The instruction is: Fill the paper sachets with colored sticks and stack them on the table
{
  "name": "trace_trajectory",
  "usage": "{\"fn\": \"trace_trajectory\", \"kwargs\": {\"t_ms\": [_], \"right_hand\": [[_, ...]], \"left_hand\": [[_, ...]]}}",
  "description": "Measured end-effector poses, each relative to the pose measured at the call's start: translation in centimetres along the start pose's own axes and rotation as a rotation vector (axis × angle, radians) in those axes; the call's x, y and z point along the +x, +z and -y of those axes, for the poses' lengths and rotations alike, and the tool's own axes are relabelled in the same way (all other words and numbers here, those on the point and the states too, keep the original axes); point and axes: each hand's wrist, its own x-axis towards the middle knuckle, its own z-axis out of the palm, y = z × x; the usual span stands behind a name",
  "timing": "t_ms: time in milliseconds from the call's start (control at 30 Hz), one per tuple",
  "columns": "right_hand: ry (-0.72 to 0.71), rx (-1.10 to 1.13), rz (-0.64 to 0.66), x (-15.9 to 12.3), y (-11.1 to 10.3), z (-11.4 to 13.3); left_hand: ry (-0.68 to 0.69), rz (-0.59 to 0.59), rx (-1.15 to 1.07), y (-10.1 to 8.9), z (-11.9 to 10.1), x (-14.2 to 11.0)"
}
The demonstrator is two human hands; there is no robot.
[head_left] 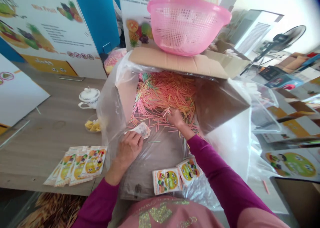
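Straws [165, 91] heaped by box flap [177, 61]; R-hand grip [175, 118] pinches few, L-hand grip [129, 149] shut on sachet [142, 130]; plastic liner [152, 164] open between.

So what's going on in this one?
A person's right hand pinches a few thin pastel sticks in a heap inside a plastic-lined cardboard box. Their left hand holds a small paper bundle. Printed packets lie on the liner, and a pink plastic basket sits on the box flap.
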Motion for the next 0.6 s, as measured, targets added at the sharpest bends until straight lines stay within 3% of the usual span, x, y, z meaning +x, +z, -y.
{"fn": "trace_trajectory", "kwargs": {"t_ms": [133,200,367,467,533,600], "right_hand": [[0.015,-0.191,0.045,-1.0,0.2,-1.3],[0.007,-0.149,0.035,-1.1,0.1,-1.6],[-0.041,0.393,-0.156,-0.8,-0.2,-1.7],[-0.035,0.688,-0.225,-1.5,0.2,-1.3],[-0.043,0.793,-0.222,-2.7,0.9,-1.1],[-0.106,0.753,-0.16,-4.1,1.8,-0.9]], "left_hand": [[0.003,0.005,-0.009,-0.3,0.0,0.1],[0.007,0.035,0.001,-0.6,0.1,0.5],[0.021,-0.015,0.066,-0.9,0.4,0.9],[0.036,0.025,0.108,-1.0,0.3,0.4],[0.027,0.049,0.085,-1.1,0.3,0.0],[0.017,0.061,0.036,-1.3,0.4,-0.3]]}}
